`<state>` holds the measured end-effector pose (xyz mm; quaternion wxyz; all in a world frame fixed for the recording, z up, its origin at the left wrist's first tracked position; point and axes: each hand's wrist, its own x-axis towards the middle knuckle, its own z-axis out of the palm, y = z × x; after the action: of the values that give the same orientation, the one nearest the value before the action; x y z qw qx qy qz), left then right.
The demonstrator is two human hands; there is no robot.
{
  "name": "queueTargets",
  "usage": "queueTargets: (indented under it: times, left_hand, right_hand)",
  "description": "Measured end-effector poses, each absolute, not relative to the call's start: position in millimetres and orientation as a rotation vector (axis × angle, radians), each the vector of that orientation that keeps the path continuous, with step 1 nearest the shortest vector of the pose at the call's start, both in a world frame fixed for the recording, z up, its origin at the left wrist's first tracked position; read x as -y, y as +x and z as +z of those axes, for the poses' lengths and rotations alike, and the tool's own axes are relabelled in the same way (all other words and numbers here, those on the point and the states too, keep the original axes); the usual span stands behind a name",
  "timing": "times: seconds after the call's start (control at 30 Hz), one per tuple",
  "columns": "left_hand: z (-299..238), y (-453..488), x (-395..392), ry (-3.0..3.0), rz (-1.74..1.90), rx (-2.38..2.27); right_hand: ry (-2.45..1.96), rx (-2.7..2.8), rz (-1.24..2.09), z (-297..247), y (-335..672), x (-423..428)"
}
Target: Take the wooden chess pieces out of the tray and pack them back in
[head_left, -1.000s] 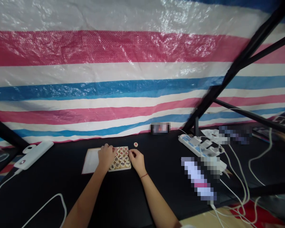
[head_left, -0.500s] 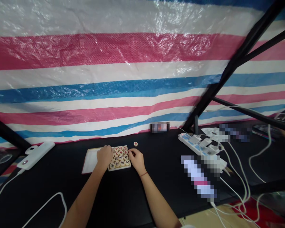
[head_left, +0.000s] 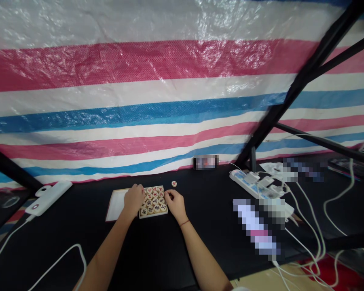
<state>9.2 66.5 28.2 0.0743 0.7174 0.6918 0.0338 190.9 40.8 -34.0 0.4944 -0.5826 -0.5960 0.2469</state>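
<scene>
A shallow wooden tray (head_left: 141, 216) lies on the black table (head_left: 157, 246) and holds several round wooden chess pieces (head_left: 153, 199) with red and black characters. My left hand (head_left: 133, 199) rests curled over the tray's left side, its fingertips on the pieces. My right hand (head_left: 175, 203) sits at the tray's right edge with fingers bent against it; what they pinch, if anything, is hidden. One loose chess piece (head_left: 174, 184) lies apart, just behind my right hand. A flat white lid (head_left: 115, 204) lies against the tray's left side.
A white power bank (head_left: 48, 196) with a cable (head_left: 60, 258) lies at the left. A power strip (head_left: 255, 184) with chargers and tangled white cables (head_left: 309, 234) fills the right. A striped plastic tarp (head_left: 139, 101) hangs behind; black metal bars (head_left: 294, 89) slant at right.
Both hands stay at the tray with only slight finger shifts. The view has drifted a little.
</scene>
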Motion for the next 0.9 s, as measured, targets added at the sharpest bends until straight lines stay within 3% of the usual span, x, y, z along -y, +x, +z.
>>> queueTargets:
  times: [0.3, 0.43, 0.63, 0.9]
  left_hand:
    - [37.2, 5.9, -62.4, 2.088, 0.444, -1.966]
    - [37.4, 14.6, -46.9, 1.663, 0.986, -1.517]
    - [20.9, 31.2, -29.7, 1.38, 1.162, -1.285]
    - [4.8, -23.9, -34.1, 1.4, 1.502, -1.817]
  right_hand:
    - [-1.246, 1.455, 0.459, -12.9, 183.9, -31.4]
    - [-0.991, 1.634, 0.397, 6.3, 168.7, -20.2]
    - [-1.023, 1.649, 0.39, 1.2, 166.2, -14.1]
    - [-1.505, 1.419, 0.179, -28.5, 228.4, -63.2]
